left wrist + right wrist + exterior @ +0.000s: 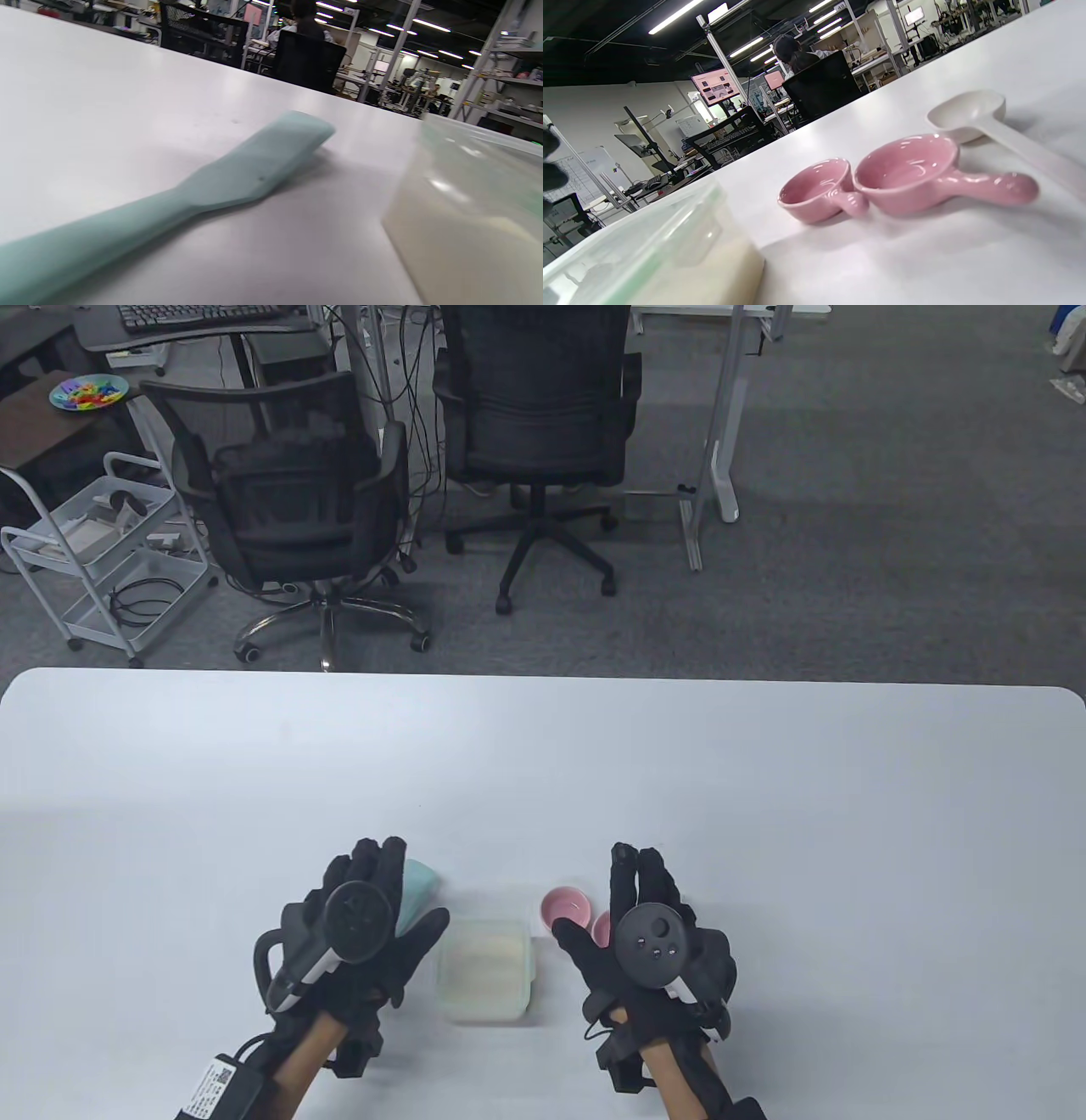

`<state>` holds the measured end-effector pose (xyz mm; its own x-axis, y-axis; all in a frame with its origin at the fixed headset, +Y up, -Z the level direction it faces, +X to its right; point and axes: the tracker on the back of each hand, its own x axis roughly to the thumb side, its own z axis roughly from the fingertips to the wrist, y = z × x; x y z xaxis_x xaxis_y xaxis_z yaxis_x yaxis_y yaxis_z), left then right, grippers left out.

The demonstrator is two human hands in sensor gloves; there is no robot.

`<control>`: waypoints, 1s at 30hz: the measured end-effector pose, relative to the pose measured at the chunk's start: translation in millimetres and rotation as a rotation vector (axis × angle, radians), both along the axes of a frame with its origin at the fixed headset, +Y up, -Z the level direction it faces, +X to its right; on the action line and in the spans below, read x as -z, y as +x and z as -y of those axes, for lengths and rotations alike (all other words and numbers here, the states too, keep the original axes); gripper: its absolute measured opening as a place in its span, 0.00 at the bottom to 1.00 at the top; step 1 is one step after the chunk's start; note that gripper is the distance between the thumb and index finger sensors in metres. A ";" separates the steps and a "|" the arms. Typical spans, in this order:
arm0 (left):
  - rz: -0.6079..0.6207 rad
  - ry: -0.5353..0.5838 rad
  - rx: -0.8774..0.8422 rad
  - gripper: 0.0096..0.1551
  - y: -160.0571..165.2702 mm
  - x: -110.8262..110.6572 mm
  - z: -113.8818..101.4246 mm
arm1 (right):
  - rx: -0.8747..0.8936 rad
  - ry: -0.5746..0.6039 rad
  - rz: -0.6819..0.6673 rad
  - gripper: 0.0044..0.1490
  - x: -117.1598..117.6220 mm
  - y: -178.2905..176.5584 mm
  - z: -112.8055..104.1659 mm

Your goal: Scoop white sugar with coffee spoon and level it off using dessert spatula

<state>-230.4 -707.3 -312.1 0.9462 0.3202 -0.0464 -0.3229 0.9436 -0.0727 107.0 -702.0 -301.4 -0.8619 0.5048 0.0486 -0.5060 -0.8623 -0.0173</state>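
Observation:
A clear plastic box of white sugar (485, 971) stands between my hands, also seen in the left wrist view (471, 212) and the right wrist view (661, 262). A pale green dessert spatula (237, 178) lies flat on the table under my left hand (373, 899); only its blade tip (422, 882) shows in the table view. A white coffee spoon (984, 118) lies on the table beside two pink dishes (908, 173), under my right hand (632, 891). Both hands hover flat with fingers extended, holding nothing.
The pink dishes (567, 908) sit just right of the sugar box. The white table (679, 780) stretches far ahead and to both sides. Office chairs (526, 432) and a cart (102, 560) stand on the floor beyond the far edge.

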 end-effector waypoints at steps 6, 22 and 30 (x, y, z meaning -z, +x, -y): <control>-0.004 -0.066 -0.147 0.58 -5.4 -2.8 -2.2 | 0.082 -0.044 -0.020 0.68 5.2 3.5 7.7; 0.030 -0.382 -0.265 0.32 37.1 12.7 37.9 | 0.243 -0.407 -0.156 0.42 25.1 -44.0 53.9; 0.010 -0.363 -0.250 0.30 34.8 17.1 36.0 | 0.368 -0.438 -0.077 0.36 30.3 -33.7 57.8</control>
